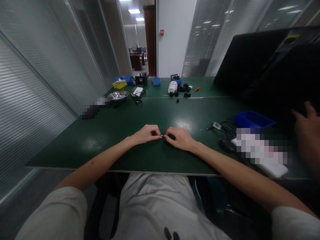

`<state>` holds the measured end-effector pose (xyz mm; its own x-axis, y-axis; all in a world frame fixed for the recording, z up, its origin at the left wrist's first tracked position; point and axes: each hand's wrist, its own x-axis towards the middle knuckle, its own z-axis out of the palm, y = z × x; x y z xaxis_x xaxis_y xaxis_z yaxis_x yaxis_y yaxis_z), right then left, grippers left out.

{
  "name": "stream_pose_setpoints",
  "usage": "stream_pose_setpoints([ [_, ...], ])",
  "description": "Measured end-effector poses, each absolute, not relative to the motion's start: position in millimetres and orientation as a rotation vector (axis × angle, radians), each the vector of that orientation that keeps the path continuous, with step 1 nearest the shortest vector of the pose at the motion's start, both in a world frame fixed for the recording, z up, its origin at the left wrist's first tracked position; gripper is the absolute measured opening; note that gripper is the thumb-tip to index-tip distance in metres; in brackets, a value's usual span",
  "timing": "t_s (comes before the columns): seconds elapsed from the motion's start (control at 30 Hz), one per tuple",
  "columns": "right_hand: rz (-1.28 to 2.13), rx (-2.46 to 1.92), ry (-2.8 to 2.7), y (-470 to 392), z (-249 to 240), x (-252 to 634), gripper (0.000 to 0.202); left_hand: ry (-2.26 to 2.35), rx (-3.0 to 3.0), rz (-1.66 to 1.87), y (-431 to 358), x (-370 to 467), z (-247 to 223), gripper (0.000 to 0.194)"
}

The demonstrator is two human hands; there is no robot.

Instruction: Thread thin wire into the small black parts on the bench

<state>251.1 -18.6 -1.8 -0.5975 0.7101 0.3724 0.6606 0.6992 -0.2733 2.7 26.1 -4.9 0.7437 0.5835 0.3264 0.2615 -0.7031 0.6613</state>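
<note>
My left hand [149, 134] and my right hand [180, 137] meet near the front middle of the green table [120, 123]. Between their fingertips is a small dark part with a light spot [162, 136], too tiny to name. Both hands are closed in a pinch, one on each side of this part. The fingers hide most of it. My forearms rest at or just above the table's front edge.
At the back stand a metal bowl [118, 96], a yellow tray [119, 84], a white device [172, 87], black round parts [184, 88] and a red screwdriver [197, 89]. On the right are a blue bin [253, 120], a mouse [227, 145], a monitor [252, 60] and another person's hand [308, 130].
</note>
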Motion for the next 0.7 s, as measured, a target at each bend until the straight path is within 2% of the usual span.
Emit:
stream_pose_setpoints([
  [0.7,0.122,-1.196,-2.506,-18.8,6.3,252.4,0.023,0.662,2.529,0.672,16.5,-8.1,-1.7,0.018],
])
